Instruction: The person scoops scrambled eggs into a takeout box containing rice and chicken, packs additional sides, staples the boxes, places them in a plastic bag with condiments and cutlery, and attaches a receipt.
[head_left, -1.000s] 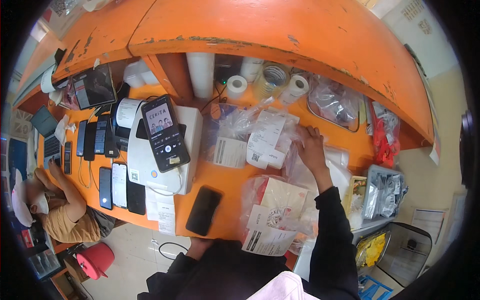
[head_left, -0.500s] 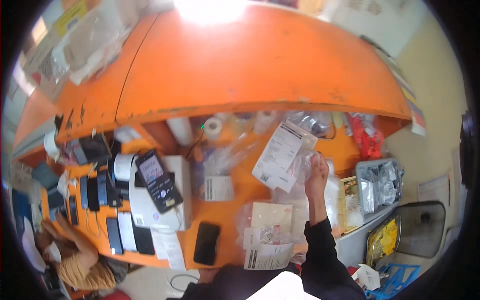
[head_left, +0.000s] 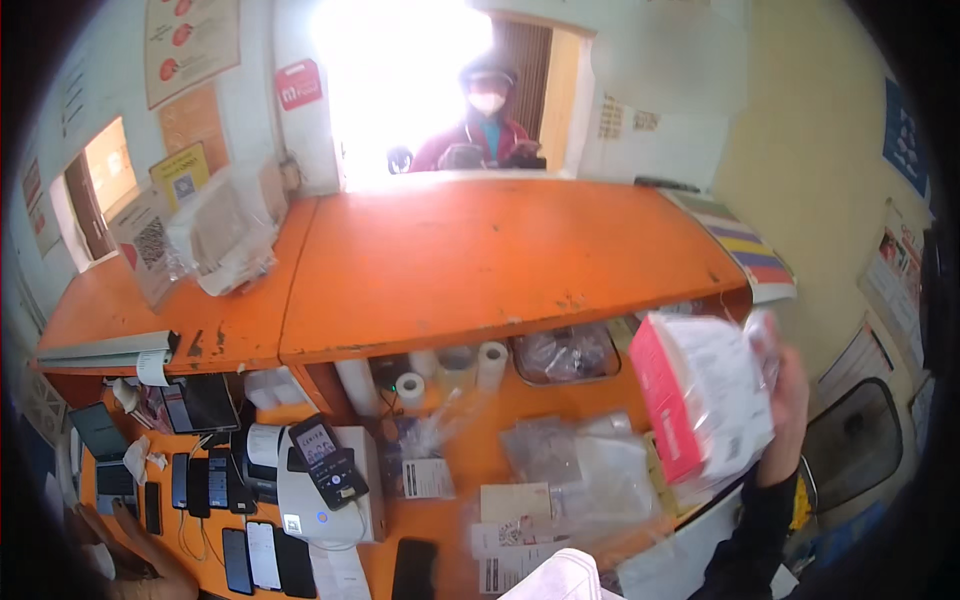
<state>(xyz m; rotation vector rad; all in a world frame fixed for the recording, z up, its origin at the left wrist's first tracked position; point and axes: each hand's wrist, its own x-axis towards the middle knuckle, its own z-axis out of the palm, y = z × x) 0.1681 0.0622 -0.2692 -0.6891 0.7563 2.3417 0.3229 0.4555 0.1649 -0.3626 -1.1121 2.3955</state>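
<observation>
Grip: right hand (head_left: 790,405), fingers curled about the right side of a bagged box (head_left: 668,400); they pinch at least its clear plastic, and I can't make out whether they press the box too.
Bagged box: directly left of that hand, held up over the right end of the table (head_left: 430,515), tilted.
Long axis: red face turned left, its longer edges running steeply, top end leaning left. Whitish side nearer the palm, blurred.
Gathered plastic: bunched at the upper right of the bagged box, just above the hand.
Nearer hand: right, touching. Left hand out of my sight, state can't be told.
Upper ledge (head_left: 480,260): orange, beyond the box and leftward; its near right corner sits just behind the box's top, as I see it.
Below left: loose clear bags (head_left: 605,475) flat on the table, and a second bagged parcel (head_left: 515,505) with printed slips, well apart from the grip.
Far side: person in helmet and mask (head_left: 488,125) stands past the ledge, up and left of the box.
Far left: co-worker's hand (head_left: 135,540) by a laptop (head_left: 115,480), well away.
</observation>
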